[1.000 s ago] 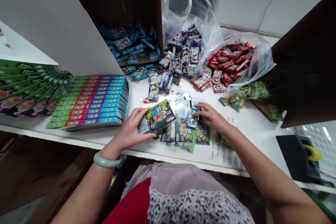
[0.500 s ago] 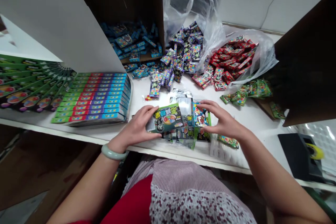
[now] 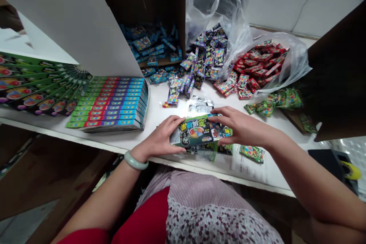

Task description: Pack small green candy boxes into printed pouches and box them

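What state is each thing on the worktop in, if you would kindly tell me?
Dark packet: held in the left hand.
Blue packet: held in the right hand, partly covered.
Green packet: lying flat.
Purple packets: loosely heaped.
Red packets: heaped, some outside their clear bag.
Clear bag: open.
Multicoloured boxes: neatly lined up.
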Action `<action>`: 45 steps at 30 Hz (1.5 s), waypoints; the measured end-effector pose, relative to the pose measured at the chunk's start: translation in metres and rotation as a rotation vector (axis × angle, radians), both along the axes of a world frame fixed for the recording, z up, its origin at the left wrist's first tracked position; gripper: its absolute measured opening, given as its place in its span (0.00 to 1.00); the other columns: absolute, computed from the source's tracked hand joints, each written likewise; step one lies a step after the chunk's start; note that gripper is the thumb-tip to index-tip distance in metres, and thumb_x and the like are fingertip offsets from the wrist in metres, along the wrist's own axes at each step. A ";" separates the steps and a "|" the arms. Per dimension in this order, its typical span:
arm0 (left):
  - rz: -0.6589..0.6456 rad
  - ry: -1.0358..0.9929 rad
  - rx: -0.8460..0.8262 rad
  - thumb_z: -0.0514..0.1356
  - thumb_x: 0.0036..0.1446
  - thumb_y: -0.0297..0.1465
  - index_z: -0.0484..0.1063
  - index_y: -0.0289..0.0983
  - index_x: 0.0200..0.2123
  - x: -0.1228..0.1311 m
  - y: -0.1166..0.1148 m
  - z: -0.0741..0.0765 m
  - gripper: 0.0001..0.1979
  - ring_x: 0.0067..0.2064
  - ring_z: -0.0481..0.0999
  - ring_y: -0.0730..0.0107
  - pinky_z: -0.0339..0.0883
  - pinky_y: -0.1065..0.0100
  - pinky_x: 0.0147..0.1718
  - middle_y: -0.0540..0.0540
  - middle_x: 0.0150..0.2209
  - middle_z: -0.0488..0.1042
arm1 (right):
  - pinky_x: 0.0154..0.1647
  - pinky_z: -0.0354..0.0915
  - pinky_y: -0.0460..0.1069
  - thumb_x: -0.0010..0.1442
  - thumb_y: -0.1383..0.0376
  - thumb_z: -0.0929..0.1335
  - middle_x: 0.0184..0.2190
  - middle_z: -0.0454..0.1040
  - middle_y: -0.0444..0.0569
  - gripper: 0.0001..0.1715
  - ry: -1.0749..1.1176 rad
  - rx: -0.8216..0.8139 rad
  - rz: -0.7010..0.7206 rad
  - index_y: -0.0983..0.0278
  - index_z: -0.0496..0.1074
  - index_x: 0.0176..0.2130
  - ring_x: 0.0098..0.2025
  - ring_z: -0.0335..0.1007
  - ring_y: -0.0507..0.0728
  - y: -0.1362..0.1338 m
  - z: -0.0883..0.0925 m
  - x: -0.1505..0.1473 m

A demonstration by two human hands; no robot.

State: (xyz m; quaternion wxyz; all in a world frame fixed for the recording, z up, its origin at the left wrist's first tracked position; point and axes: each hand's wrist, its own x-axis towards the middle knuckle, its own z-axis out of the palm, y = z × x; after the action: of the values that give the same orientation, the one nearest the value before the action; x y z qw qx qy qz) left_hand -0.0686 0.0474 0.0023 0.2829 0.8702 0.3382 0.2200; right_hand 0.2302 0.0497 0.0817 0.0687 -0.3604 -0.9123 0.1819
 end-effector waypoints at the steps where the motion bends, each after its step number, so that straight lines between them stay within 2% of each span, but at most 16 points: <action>1: 0.011 -0.006 0.006 0.70 0.44 0.43 0.51 0.42 0.64 0.002 -0.001 -0.001 0.47 0.57 0.65 0.48 0.65 0.48 0.55 0.38 0.55 0.61 | 0.58 0.63 0.64 0.49 0.56 0.76 0.58 0.64 0.63 0.43 0.026 -0.016 -0.008 0.63 0.63 0.60 0.59 0.63 0.69 0.000 -0.002 -0.002; 3: 0.046 -0.019 0.030 0.70 0.44 0.43 0.52 0.40 0.63 0.007 -0.002 -0.003 0.47 0.56 0.66 0.48 0.65 0.48 0.54 0.37 0.54 0.61 | 0.60 0.61 0.63 0.46 0.53 0.77 0.61 0.60 0.64 0.54 0.136 -0.072 -0.032 0.63 0.55 0.64 0.61 0.59 0.69 0.000 -0.009 -0.007; 5: 0.109 -0.031 0.058 0.70 0.43 0.43 0.53 0.39 0.63 0.011 -0.004 -0.003 0.47 0.56 0.66 0.47 0.65 0.47 0.54 0.36 0.54 0.62 | 0.62 0.59 0.62 0.46 0.50 0.76 0.63 0.57 0.62 0.56 0.298 -0.098 -0.133 0.60 0.51 0.65 0.64 0.56 0.69 -0.003 -0.018 -0.010; 9: 0.227 -0.050 0.115 0.71 0.42 0.40 0.54 0.37 0.60 0.016 -0.009 0.002 0.46 0.57 0.65 0.46 0.62 0.45 0.56 0.35 0.55 0.63 | 0.61 0.58 0.65 0.56 0.54 0.71 0.61 0.58 0.55 0.27 0.509 -0.091 -0.487 0.55 0.66 0.53 0.64 0.54 0.67 -0.018 -0.042 -0.021; 13: 0.220 -0.067 0.087 0.72 0.41 0.41 0.54 0.36 0.60 0.023 -0.012 0.010 0.46 0.55 0.66 0.45 0.63 0.45 0.55 0.34 0.54 0.65 | 0.44 0.72 0.56 0.56 0.58 0.70 0.49 0.68 0.50 0.22 0.777 -0.430 -0.603 0.55 0.66 0.50 0.48 0.70 0.59 -0.031 -0.059 -0.034; 15: 0.226 -0.153 -0.029 0.68 0.49 0.39 0.56 0.38 0.59 0.030 -0.014 0.013 0.37 0.54 0.68 0.50 0.64 0.47 0.54 0.37 0.53 0.66 | 0.36 0.72 0.51 0.56 0.60 0.70 0.43 0.70 0.47 0.21 0.916 -0.474 -0.668 0.56 0.66 0.49 0.36 0.71 0.52 -0.032 -0.056 -0.036; 18: 0.279 -0.383 -0.290 0.60 0.59 0.32 0.56 0.42 0.61 0.043 -0.020 0.013 0.27 0.46 0.72 0.62 0.70 0.57 0.48 0.42 0.46 0.69 | 0.33 0.70 0.47 0.52 0.63 0.72 0.44 0.70 0.44 0.27 1.091 -0.351 -0.768 0.54 0.63 0.50 0.27 0.65 0.47 -0.031 -0.048 -0.035; 22: 0.202 -0.610 -0.630 0.60 0.58 0.28 0.42 0.50 0.67 0.058 -0.034 0.002 0.40 0.45 0.75 0.65 0.74 0.63 0.42 0.42 0.53 0.65 | 0.35 0.71 0.48 0.47 0.63 0.75 0.42 0.71 0.42 0.30 1.256 -0.350 -0.905 0.53 0.62 0.48 0.28 0.69 0.47 -0.038 -0.057 -0.036; 25: 0.111 -0.643 -0.745 0.61 0.57 0.27 0.37 0.52 0.68 0.060 -0.042 -0.006 0.44 0.48 0.76 0.62 0.74 0.62 0.45 0.40 0.61 0.60 | 0.39 0.72 0.50 0.47 0.61 0.75 0.37 0.73 0.43 0.26 1.269 -0.377 -0.998 0.55 0.66 0.45 0.35 0.73 0.52 -0.050 -0.077 -0.043; 29: 0.176 -0.693 -0.687 0.61 0.57 0.28 0.48 0.47 0.66 0.056 -0.041 -0.009 0.37 0.52 0.73 0.62 0.71 0.62 0.50 0.41 0.58 0.64 | 0.42 0.71 0.51 0.52 0.61 0.73 0.40 0.75 0.46 0.20 1.194 -0.313 -0.956 0.57 0.71 0.45 0.38 0.73 0.53 -0.062 -0.087 -0.048; 32: 0.177 -0.698 -0.692 0.60 0.59 0.29 0.55 0.43 0.61 0.055 -0.037 -0.007 0.29 0.51 0.74 0.65 0.71 0.65 0.48 0.43 0.52 0.70 | 0.36 0.69 0.49 0.57 0.60 0.70 0.35 0.74 0.45 0.10 1.082 -0.328 -0.889 0.58 0.74 0.41 0.33 0.71 0.52 -0.062 -0.080 -0.043; 36: 0.293 -0.711 -0.535 0.60 0.60 0.31 0.68 0.38 0.46 0.059 -0.031 0.004 0.11 0.44 0.74 0.69 0.71 0.68 0.43 0.46 0.42 0.73 | 0.31 0.67 0.47 0.59 0.59 0.69 0.33 0.73 0.46 0.08 1.006 -0.351 -0.780 0.61 0.73 0.32 0.33 0.68 0.52 -0.053 -0.065 -0.034; 38: 0.376 -0.724 -0.431 0.59 0.60 0.32 0.70 0.37 0.37 0.061 -0.026 0.012 0.05 0.42 0.74 0.70 0.70 0.67 0.44 0.47 0.39 0.74 | 0.28 0.66 0.47 0.56 0.58 0.71 0.33 0.72 0.45 0.08 1.043 -0.428 -0.752 0.61 0.72 0.33 0.31 0.68 0.52 -0.046 -0.057 -0.033; 41: 0.401 -0.771 -0.453 0.60 0.58 0.31 0.70 0.37 0.41 0.063 -0.020 0.019 0.08 0.39 0.76 0.71 0.71 0.68 0.42 0.48 0.36 0.75 | 0.23 0.65 0.46 0.53 0.59 0.72 0.31 0.71 0.44 0.15 1.083 -0.561 -0.734 0.59 0.71 0.41 0.28 0.67 0.51 -0.040 -0.048 -0.032; 43: 0.388 -0.769 -0.493 0.61 0.58 0.30 0.69 0.38 0.46 0.061 -0.019 0.022 0.12 0.38 0.76 0.71 0.72 0.68 0.39 0.47 0.37 0.76 | 0.25 0.66 0.47 0.54 0.60 0.72 0.32 0.71 0.44 0.12 1.049 -0.534 -0.681 0.60 0.72 0.39 0.30 0.68 0.51 -0.041 -0.044 -0.033; 45: 0.359 -0.739 -0.483 0.61 0.57 0.31 0.72 0.37 0.42 0.058 -0.019 0.023 0.09 0.38 0.76 0.70 0.72 0.68 0.39 0.47 0.37 0.76 | 0.29 0.68 0.48 0.55 0.61 0.72 0.34 0.70 0.46 0.06 1.012 -0.460 -0.610 0.61 0.72 0.33 0.34 0.69 0.52 -0.042 -0.042 -0.033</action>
State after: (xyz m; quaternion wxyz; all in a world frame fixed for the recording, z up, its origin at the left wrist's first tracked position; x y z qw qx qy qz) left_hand -0.0102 0.0286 0.0252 0.5360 0.5708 0.4015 0.4751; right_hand 0.1970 0.0074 0.0400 0.4611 -0.4791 -0.5605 0.4936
